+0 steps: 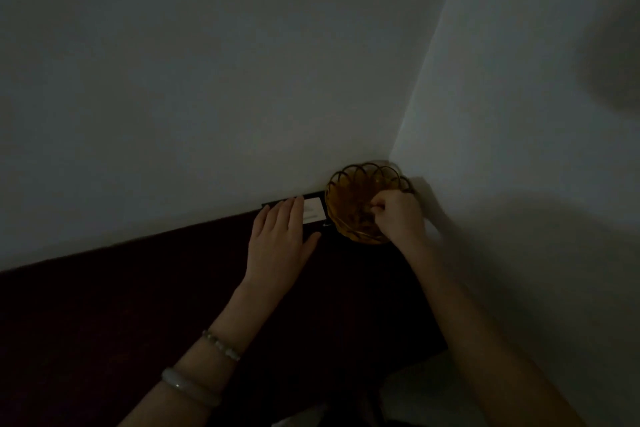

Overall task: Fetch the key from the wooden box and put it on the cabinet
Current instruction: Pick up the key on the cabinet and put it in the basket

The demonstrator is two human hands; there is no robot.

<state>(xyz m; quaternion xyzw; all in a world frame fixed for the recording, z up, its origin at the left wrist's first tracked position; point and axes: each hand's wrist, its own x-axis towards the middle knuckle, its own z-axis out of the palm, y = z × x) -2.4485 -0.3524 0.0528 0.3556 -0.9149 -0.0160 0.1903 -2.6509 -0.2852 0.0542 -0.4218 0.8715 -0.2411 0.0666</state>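
Note:
The scene is very dim. A round wooden basket-like box [349,198] with a looped rim stands in the wall corner on the dark cabinet top [145,295]. My right hand [398,215] reaches into it with the fingers curled together; the key is not visible, so what the fingers hold is unclear. My left hand [280,236] lies flat and spread on the cabinet just left of the box, partly over a dark flat item.
A dark flat item with a pale label [313,210] lies against the wall between my left hand and the box. White walls meet in a corner right behind the box. The cabinet's front edge drops off at the lower right.

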